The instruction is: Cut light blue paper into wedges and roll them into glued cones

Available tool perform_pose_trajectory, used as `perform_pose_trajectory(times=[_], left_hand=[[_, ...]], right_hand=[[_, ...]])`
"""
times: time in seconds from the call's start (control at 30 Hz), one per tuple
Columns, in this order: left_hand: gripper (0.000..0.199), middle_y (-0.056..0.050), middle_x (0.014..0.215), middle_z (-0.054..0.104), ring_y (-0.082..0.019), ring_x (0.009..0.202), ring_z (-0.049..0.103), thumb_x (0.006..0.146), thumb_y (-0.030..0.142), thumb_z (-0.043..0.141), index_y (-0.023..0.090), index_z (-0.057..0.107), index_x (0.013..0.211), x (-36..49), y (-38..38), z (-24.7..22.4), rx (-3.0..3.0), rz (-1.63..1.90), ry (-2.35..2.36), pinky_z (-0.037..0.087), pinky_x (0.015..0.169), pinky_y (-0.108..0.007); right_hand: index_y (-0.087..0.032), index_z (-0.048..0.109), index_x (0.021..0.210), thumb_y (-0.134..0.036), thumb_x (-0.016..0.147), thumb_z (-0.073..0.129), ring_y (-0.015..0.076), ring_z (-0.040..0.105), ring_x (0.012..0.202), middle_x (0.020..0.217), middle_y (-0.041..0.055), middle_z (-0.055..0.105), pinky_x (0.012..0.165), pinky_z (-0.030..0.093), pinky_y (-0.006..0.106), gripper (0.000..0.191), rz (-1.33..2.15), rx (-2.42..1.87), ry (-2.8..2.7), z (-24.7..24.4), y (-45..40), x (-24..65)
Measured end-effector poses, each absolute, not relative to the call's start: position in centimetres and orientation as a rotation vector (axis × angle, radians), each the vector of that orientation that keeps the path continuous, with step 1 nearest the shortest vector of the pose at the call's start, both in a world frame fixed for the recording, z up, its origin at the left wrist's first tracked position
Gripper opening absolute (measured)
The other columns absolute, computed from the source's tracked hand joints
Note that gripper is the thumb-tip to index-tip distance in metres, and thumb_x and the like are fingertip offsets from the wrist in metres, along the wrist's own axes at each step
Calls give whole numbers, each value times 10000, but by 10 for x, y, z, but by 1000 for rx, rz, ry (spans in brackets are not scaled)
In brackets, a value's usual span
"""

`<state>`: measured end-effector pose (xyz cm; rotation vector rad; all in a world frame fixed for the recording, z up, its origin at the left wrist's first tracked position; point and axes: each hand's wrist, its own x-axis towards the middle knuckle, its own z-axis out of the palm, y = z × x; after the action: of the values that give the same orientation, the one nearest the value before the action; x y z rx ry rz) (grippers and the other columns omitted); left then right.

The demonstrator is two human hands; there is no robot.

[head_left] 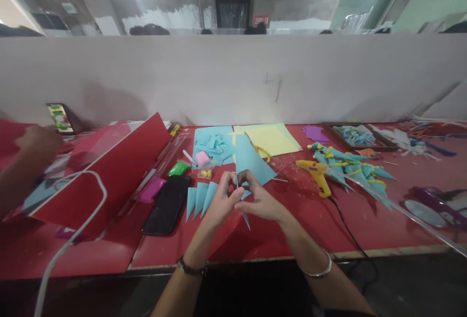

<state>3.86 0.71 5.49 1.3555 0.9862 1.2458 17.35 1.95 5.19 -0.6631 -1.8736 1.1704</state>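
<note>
Between my two hands is a piece of light blue paper [251, 159], raised above the table with its wide part upward and a narrow point hanging below my fingers. My left hand [225, 196] pinches it at its left edge. My right hand [263, 199] has its fingers curled against the paper, its thumb close to the left thumb. Several blue paper cones [200, 199] lie in a row just left of my left hand. Behind the held paper, yellow-handled scissors [263, 151] are partly hidden.
A yellow glue gun [316, 173] with a black cord lies to the right, near blue cones with yellow trim [350, 166]. A black phone [167, 205] and red board [109, 181] are left. Blue scraps [215, 144] and yellow paper [273, 138] lie behind. Another person's hand [38, 144] is far left.
</note>
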Motion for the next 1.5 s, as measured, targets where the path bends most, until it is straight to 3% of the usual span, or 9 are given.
perform_pose_trajectory(times=[0.37, 0.6, 1.13, 1.3, 1.5], left_hand=[[348, -27, 847, 544, -203, 881, 504, 629, 417, 676, 205, 535, 866, 29, 5, 47, 1392, 1225, 889, 416, 761, -268], [266, -9, 759, 522, -181, 811, 510, 638, 383, 666, 198, 525, 768, 26, 5, 50, 1387, 1216, 880, 422, 712, -251], [353, 16, 770, 396, -114, 707, 430, 688, 462, 634, 201, 416, 785, 23, 6, 45, 1501, 1152, 771, 396, 595, -207], [287, 15, 818, 363, -97, 697, 419, 739, 375, 606, 195, 393, 805, 25, 1, 52, 1627, 1083, 819, 420, 632, -229], [298, 12, 841, 359, -121, 775, 431, 706, 303, 645, 199, 381, 798, 27, -3, 57, 1869, 1001, 923, 441, 684, -257]], right_hand=[[-240, 412, 863, -573, 610, 646, 156, 452, 925, 901, -4, 366, 922, 385, 354, 479, 1279, -537, -1801, 48, 19, 173], [-235, 429, 885, -509, 637, 662, 158, 467, 948, 919, -3, 383, 919, 394, 360, 437, 1300, -542, -1827, 46, 18, 172], [-235, 469, 922, -433, 709, 641, 150, 451, 971, 945, 5, 383, 939, 373, 364, 338, 1402, -435, -1736, 34, 21, 177], [-235, 441, 903, -527, 681, 627, 151, 482, 894, 896, -6, 396, 885, 404, 346, 412, 1444, -459, -1654, 33, 18, 174], [-228, 445, 771, -657, 683, 520, 146, 467, 716, 754, -10, 424, 711, 444, 299, 444, 1402, -538, -1543, 36, 18, 173]])
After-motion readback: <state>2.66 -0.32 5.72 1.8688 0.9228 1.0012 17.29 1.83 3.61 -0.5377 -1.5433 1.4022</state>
